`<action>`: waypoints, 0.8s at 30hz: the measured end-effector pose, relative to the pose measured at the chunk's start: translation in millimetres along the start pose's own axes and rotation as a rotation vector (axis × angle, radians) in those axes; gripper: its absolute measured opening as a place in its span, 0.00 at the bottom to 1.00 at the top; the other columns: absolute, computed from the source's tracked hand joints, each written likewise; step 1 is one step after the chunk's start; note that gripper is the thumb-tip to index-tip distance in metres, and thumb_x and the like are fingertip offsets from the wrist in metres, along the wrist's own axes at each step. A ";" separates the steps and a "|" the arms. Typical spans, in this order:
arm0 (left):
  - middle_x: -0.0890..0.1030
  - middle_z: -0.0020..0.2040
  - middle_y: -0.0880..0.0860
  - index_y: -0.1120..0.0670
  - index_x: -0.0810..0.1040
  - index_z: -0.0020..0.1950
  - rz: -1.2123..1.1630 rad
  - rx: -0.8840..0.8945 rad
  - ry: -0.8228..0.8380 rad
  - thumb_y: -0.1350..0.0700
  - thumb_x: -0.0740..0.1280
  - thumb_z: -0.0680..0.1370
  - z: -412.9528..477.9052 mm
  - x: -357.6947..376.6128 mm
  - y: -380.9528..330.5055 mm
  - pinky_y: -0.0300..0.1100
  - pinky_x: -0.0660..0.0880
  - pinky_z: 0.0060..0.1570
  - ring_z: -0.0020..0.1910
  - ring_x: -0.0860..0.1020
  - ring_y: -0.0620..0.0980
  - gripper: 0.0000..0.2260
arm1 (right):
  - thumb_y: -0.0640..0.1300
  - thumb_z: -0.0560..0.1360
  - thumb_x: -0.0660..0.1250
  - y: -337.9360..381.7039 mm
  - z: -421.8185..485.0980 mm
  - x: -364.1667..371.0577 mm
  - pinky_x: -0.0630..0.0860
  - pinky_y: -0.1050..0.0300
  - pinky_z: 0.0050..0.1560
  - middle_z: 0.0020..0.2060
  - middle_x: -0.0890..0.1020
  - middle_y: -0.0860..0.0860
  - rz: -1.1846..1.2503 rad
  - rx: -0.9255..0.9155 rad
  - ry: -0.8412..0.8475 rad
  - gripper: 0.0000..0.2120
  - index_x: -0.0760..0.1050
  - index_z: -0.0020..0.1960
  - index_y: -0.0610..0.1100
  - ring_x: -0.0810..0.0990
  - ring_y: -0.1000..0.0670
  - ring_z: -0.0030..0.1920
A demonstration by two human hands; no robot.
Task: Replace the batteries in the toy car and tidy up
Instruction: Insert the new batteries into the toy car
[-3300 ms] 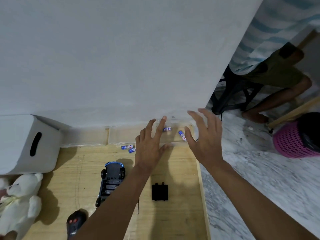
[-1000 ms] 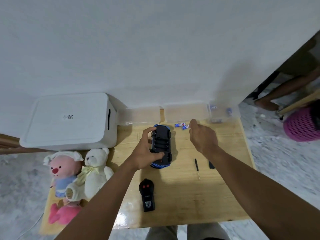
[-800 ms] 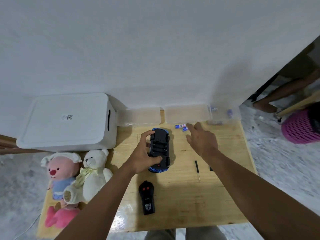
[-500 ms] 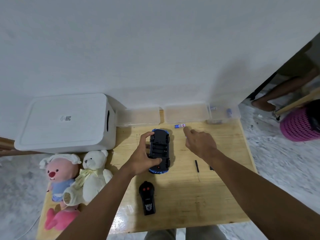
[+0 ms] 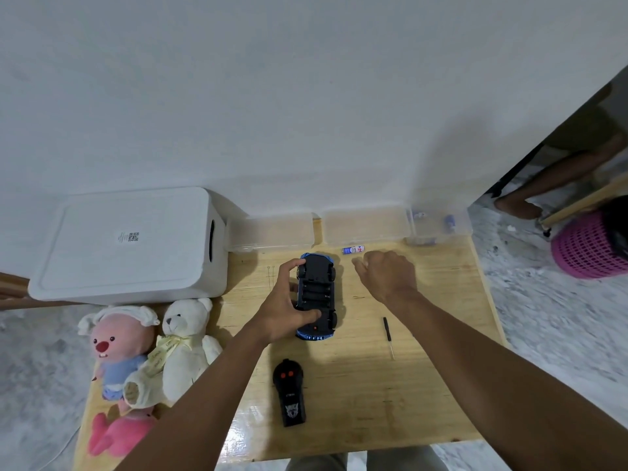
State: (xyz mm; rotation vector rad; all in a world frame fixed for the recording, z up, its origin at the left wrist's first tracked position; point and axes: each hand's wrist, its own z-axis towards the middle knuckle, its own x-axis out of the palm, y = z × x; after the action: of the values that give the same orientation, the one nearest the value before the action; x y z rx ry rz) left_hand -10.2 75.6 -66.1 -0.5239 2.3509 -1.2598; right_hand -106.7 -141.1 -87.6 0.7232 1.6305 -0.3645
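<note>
While my left hand (image 5: 282, 317) is wrapped around the toy car (image 5: 317, 290), lying belly-up on the table (image 5: 424, 385), my right hand (image 5: 387, 277) is just right of the car, fingers curled under, can't tell if anything's in there. One battery (image 5: 352, 249) lies just past the car's far-right corner.

Both forearms (image 5: 475, 351) are bare from the frame's lower edge up to the left hand (image 5: 282, 311) and right hand (image 5: 387, 277). Below the hands, nearer the body, are two legs in grey trousers (image 5: 401, 458).
</note>
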 end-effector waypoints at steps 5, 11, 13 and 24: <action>0.76 0.60 0.54 0.37 0.58 0.75 0.001 0.004 -0.014 0.66 0.76 0.72 0.3 -1.4 4.1 0.48 0.81 0.58 0.63 0.75 0.44 0.42 | 0.52 0.82 0.60 6.5 0.0 0.6 0.66 0.57 0.34 0.33 0.83 0.47 -0.084 -0.139 -0.112 0.13 0.79 0.54 0.45 0.82 0.43 0.34; 0.77 0.60 0.53 0.36 0.59 0.75 -0.009 0.013 -0.020 0.65 0.77 0.72 1.1 1.1 7.5 0.49 0.81 0.59 0.61 0.76 0.45 0.43 | 0.48 0.82 0.59 5.8 0.2 11.0 0.67 0.56 0.34 0.36 0.84 0.48 -0.125 -0.162 -0.072 0.18 0.72 0.70 0.47 0.80 0.44 0.35; 0.77 0.61 0.53 0.36 0.59 0.74 -0.009 0.016 -0.020 0.64 0.77 0.71 1.9 1.6 8.6 0.51 0.81 0.60 0.62 0.75 0.45 0.43 | 0.49 0.81 0.60 7.4 0.9 11.6 0.67 0.56 0.35 0.37 0.83 0.48 -0.098 -0.125 -0.059 0.15 0.72 0.66 0.47 0.76 0.45 0.34; 0.74 0.62 0.54 0.37 0.59 0.75 -0.025 0.032 -0.030 0.65 0.78 0.71 5.2 4.6 7.7 0.45 0.81 0.57 0.62 0.77 0.48 0.44 | 0.56 0.80 0.67 -5.9 -9.8 -0.9 0.67 0.57 0.40 0.40 0.84 0.50 0.189 -0.115 -0.076 0.11 0.79 0.56 0.50 0.81 0.46 0.43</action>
State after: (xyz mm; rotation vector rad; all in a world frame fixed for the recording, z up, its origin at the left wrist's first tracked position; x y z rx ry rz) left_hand -12.3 73.6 -76.0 -0.5602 2.3020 -1.2897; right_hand -118.0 -139.8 -85.7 0.7602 1.4844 -0.1591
